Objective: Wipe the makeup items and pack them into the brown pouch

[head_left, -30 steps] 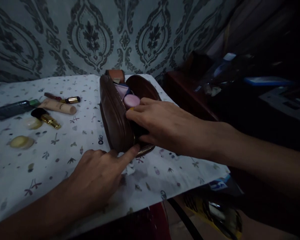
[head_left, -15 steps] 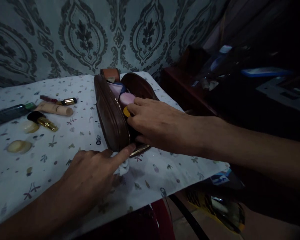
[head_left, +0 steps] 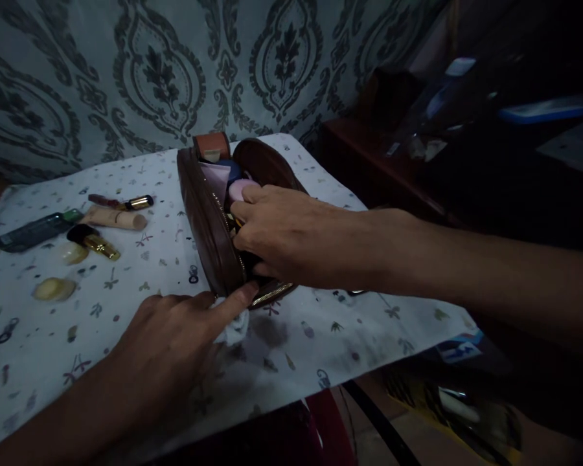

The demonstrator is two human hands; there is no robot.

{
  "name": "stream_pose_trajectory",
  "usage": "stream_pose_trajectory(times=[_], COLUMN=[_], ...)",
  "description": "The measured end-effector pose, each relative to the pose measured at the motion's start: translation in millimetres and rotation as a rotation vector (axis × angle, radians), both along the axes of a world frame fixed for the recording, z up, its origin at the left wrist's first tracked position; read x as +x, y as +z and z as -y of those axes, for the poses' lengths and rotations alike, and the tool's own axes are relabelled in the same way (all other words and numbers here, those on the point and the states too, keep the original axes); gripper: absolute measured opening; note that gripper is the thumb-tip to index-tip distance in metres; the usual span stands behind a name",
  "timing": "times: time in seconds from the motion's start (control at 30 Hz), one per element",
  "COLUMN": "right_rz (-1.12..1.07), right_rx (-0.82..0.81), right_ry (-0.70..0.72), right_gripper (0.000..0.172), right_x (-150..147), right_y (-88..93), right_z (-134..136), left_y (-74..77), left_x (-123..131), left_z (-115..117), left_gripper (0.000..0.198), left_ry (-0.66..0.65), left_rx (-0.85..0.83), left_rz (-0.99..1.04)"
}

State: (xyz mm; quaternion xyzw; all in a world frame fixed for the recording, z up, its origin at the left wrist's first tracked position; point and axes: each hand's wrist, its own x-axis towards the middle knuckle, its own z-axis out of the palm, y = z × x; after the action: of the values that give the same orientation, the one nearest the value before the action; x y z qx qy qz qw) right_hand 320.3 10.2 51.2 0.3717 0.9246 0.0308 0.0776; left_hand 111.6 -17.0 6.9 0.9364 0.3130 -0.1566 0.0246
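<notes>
Apparently midway | tube (head_left: 114,218) out, frame left; pink case (head_left: 238,190) in bag (head_left: 206,223), centre | left hand (head_left: 177,330), right hand (head_left: 284,223): fingers' grip, can't tell

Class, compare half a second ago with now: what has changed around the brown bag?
The right hand has shifted a little leftward in the open brown bag, its fingers now covering more of the yellow thing; whether they grip it is hidden. The left hand stays at the bag's near end, and the makeup brush and tube lie as before.
</notes>
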Motion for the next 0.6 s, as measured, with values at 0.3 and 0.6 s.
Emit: stream_pose_trajectory(times=[0.3, 0.6], right_rz=[0.009, -0.053], right_rx=[0.045, -0.096], right_ry=[0.013, -0.093], right_gripper=[0.018, 0.022], right_x=[8.1, 12.6], right_y=[2.0, 20.1], right_z=[-5.6, 11.1], left_y=[-0.3, -13.8], left_x=[-8.9, -22.7], left_z=[1.7, 0.9], left_gripper=[0.091, 0.096], left_ry=[-0.024, -0.053], left_rx=[0.086, 0.358], left_rz=[-0.071, 0.199])
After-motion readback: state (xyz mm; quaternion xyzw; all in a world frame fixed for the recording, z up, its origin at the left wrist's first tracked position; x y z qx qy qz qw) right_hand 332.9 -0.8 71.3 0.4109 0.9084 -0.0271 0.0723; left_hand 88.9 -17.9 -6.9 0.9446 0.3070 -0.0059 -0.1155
